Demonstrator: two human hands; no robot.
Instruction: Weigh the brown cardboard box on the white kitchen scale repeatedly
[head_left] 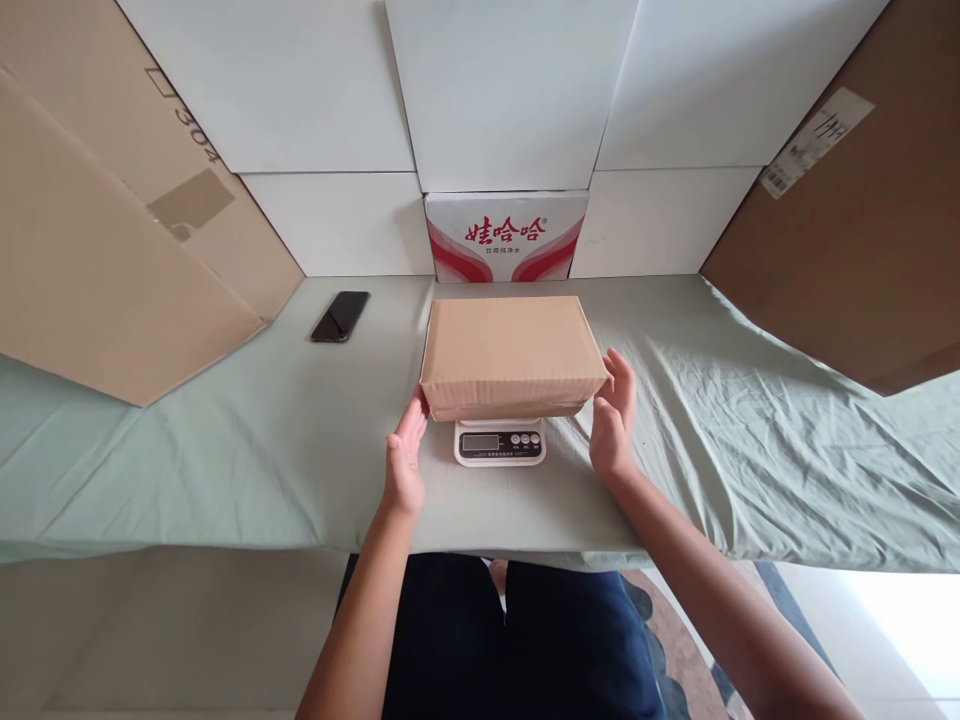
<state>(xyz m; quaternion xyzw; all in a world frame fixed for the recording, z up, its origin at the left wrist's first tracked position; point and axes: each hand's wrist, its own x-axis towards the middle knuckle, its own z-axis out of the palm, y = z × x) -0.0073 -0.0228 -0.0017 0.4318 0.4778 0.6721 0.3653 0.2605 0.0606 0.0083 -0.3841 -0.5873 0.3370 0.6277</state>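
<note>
A closed brown cardboard box (514,345) sits over a small white kitchen scale (500,462), hiding its platform. Only the scale's front shows, with a grey display and round buttons; I cannot make out a reading. My left hand (407,453) is against the box's lower left side, fingers pointing forward along it. At the lower right corner, my right hand (615,415) has its fingers bent around the side, with the thumb near the front. The box is between both hands. Whether its full weight rests on the scale, I cannot tell.
A black phone (341,316) lies at the left on the green cloth (300,450). Behind stand white panels (502,90) and a white and red printed box (506,236). Large cardboard sheets rise at the left (112,220) and the right (862,240). The table's front edge is close to me.
</note>
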